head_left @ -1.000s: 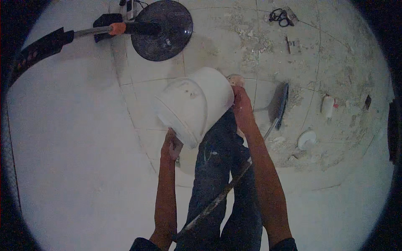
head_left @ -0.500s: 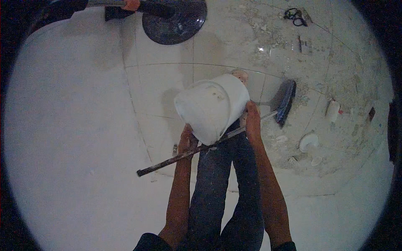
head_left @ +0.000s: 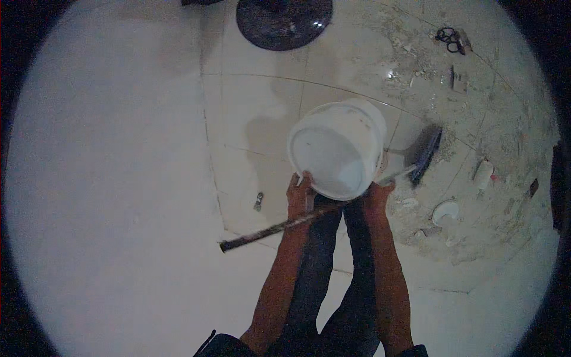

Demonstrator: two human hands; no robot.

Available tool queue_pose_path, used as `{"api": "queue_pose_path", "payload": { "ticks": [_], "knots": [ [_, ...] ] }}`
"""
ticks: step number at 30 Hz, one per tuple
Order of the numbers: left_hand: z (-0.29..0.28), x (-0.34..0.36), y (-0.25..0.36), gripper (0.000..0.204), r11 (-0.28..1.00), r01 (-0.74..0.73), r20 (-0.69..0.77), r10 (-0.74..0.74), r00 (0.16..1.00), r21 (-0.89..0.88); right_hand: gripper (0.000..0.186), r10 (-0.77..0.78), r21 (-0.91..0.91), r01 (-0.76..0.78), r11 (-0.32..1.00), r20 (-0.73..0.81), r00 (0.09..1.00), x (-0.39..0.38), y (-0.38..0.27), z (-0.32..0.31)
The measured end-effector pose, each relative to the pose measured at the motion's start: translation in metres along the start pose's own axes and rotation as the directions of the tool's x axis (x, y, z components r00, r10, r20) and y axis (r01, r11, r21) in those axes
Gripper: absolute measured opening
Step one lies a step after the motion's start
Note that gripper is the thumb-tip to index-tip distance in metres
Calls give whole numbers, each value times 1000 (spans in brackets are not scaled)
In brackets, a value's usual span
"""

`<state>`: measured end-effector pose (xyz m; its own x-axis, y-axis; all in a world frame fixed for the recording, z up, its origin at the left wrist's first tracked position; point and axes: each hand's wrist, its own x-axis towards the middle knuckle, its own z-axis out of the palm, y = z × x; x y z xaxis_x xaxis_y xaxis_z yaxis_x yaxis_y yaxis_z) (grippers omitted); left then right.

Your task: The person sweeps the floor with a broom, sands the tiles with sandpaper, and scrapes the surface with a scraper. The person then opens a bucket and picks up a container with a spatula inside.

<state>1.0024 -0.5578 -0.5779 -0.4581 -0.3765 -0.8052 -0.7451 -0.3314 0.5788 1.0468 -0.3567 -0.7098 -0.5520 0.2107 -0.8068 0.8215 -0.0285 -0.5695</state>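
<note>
A white bucket (head_left: 375, 134) is between my two hands, its round mouth tipped toward me. My left hand (head_left: 300, 191) is closed on the near left of its rim, with fingers bent over the edge. At the lower right side my right hand (head_left: 378, 195) grips the bucket, its fingers partly hidden. Below the bucket a long dark handle (head_left: 256, 237) runs slantwise past my left forearm. Its far end leads toward a dark blue broom-like head (head_left: 426, 157) on the right. Whether either hand also holds this handle, I cannot tell.
A dark round stand base (head_left: 284, 27) is at the top. Dirt and debris cover the tiled floor on the right, with a white round lid-like piece (head_left: 446, 212), a white container (head_left: 484, 174) and black scissors-like loops (head_left: 450, 40). A small object (head_left: 259, 201) lies left of my hand.
The bucket has turned in my hands, so its inside now faces me more. My left hand has shifted to its rim. A hand by the stand at the upper left is out of view now.
</note>
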Motion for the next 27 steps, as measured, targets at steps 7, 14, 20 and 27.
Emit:
{"api": "queue_pose_path", "payload": {
  "ticks": [7,14,20,27],
  "knots": [
    [-86,23,20,51,898,-44,-78,11,997,-439,30,474,512,-318,798,-207,856,-76,-77,-27],
    [-179,121,4,42,950,142,-234,-210,949,-277,48,392,547,-287,787,-83,916,-101,-91,-152],
    [-270,212,-20,32,896,141,-274,-273,922,-420,52,286,485,-269,832,39,957,-118,-106,-188],
    [-287,225,-38,29,860,206,-229,-343,911,-467,50,195,317,-189,929,13,981,-145,-102,-173]
  ]
}}
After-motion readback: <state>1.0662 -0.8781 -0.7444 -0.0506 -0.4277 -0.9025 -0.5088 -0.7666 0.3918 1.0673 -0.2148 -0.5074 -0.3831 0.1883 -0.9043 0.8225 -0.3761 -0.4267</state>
